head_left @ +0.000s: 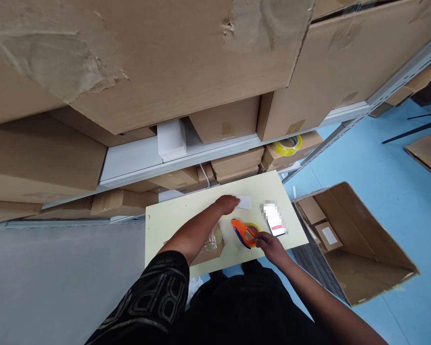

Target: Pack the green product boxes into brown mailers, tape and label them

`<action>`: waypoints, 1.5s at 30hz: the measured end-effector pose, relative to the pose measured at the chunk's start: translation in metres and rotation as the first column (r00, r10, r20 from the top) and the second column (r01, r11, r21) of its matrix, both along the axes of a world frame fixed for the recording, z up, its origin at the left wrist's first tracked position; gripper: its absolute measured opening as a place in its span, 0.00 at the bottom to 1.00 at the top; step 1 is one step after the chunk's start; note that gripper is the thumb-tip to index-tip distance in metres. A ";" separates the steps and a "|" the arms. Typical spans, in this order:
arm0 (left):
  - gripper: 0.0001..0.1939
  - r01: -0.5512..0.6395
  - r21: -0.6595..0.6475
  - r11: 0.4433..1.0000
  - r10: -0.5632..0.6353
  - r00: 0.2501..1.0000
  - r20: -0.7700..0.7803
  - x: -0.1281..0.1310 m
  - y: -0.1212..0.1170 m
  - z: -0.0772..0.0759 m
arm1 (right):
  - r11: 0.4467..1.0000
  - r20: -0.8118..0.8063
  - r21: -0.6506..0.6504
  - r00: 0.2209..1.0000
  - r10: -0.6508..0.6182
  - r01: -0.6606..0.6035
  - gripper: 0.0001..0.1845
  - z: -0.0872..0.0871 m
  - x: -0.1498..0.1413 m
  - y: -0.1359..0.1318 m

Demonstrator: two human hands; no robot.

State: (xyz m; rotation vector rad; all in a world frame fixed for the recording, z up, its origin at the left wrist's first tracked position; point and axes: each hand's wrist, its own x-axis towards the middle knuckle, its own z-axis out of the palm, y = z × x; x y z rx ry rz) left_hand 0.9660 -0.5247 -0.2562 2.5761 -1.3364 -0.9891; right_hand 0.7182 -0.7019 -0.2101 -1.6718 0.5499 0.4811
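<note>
My left hand (228, 204) is over the far part of a pale tabletop (161, 220), its fingers closed at the left edge of a small white paper slip (244, 202). Under my left forearm is a cardboard box (212, 247) with shiny clear tape on it, partly hidden by the arm. My right hand (268, 242) grips the near right side of an orange and blue tape dispenser (240, 227), which carries a yellow-edged tape roll. Just right of the dispenser, a phone (275, 219) with a lit, blurred screen lies on the tabletop.
Shelving (136, 171) full of cardboard boxes rises beyond the table, and one large box (172, 62) juts out overhead. A yellow tape roll (288, 145) rests on a lower box. At the right stands an open carton (359, 239) with smaller boxes inside.
</note>
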 end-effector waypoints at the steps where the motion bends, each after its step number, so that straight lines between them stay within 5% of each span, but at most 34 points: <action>1: 0.12 -0.009 0.001 1.000 0.009 1.000 0.004 0.000 0.002 0.001 | 1.000 0.004 0.002 1.000 0.002 -0.002 0.14 0.002 0.002 0.001; 8: 0.11 0.012 -0.045 0.999 -0.011 1.000 0.027 -0.005 0.002 0.001 | 0.999 0.003 0.040 1.000 -0.017 0.017 0.13 0.012 0.013 0.005; 14: 0.23 0.018 0.011 1.000 -0.019 0.995 0.095 -0.009 -0.028 -0.002 | 1.000 0.004 0.024 1.000 0.000 0.000 0.15 0.006 0.010 0.006; 18: 0.30 -0.158 0.139 0.978 0.151 0.987 0.060 -0.017 -0.061 -0.002 | 0.999 0.006 0.043 1.000 -0.023 0.023 0.15 0.002 0.006 0.002; 23: 0.28 -0.308 0.252 0.917 0.299 0.951 0.073 -0.022 -0.083 -0.002 | 0.998 0.023 0.052 0.999 -0.043 0.042 0.15 -0.003 0.001 -0.006; 45: 0.16 -0.428 0.223 0.876 0.439 0.899 0.001 -0.031 -0.082 -0.003 | 0.999 0.015 0.039 1.000 -0.021 0.020 0.15 -0.011 -0.009 -0.019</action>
